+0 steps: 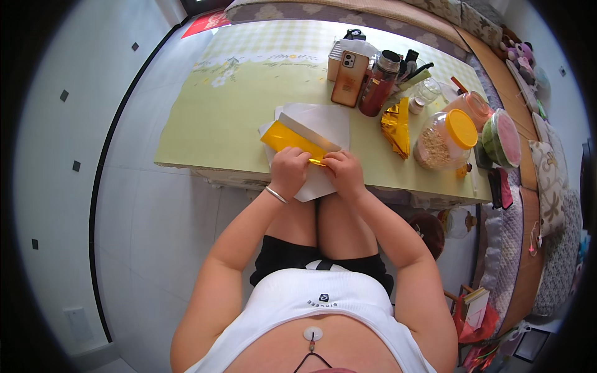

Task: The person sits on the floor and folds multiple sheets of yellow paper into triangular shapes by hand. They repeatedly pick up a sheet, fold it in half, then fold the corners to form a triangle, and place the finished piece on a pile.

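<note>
- Pinching the gold sheet (283, 136) by its near edge, my left hand (291, 172) and right hand (344, 171) hold fingertips narrow.
- The sheet slants lengthwise beyond them, far left to near right, its right end nearest my right hand.
- White paper (334, 121) lies underneath, on the table (214, 115).

A home: patterned cushions (550, 186), plush toys (520, 52), a part-checked tablecloth (236, 112).

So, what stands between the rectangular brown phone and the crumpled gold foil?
In the head view, a dark red cylindrical flask stands between the phone and the foil.
</note>
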